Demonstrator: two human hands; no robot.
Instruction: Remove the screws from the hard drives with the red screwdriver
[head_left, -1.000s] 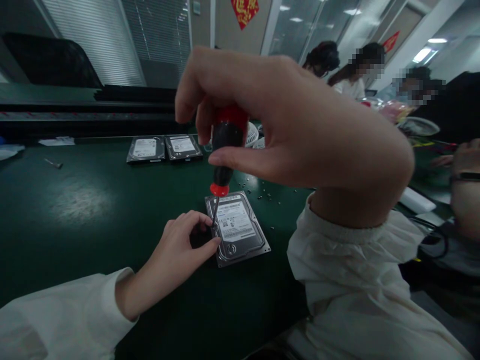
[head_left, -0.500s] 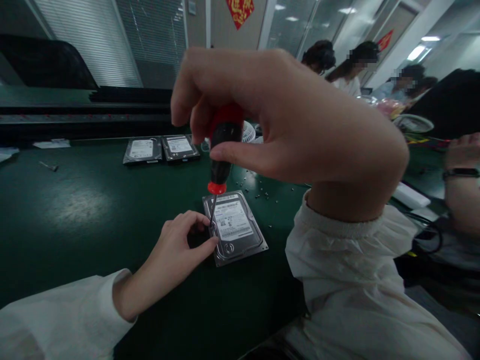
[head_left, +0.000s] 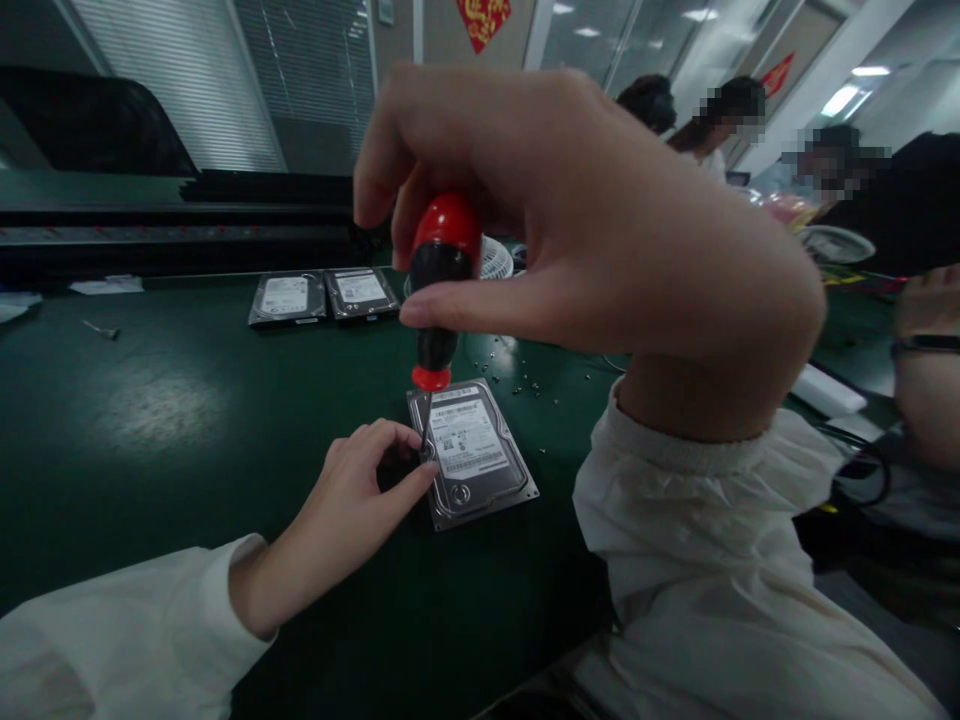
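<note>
Firmly, the right hand (head_left: 600, 220) closed its fingers on the red and black screwdriver (head_left: 439, 290), tip down on the hard drive (head_left: 480, 490) lying flat on the green surface (head_left: 150, 420). The left hand (head_left: 352, 510) pinched its edge, fingers together, likely to stop it sliding. Its white label (head_left: 466, 440) was too small to read.

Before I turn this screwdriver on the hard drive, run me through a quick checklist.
1. Right hand gripping the screwdriver: ok, fingers closed round the handle.
2. Screwdriver near upright over the left edge of the hard drive: ok.
3. Tip seated in a screw: cannot tell, too small and dark.
4. Left hand steadying the hard drive: ok, thumb on its left edge.
5. Loose screws away from the hard drive: ok, scattered on the table behind it.
</note>
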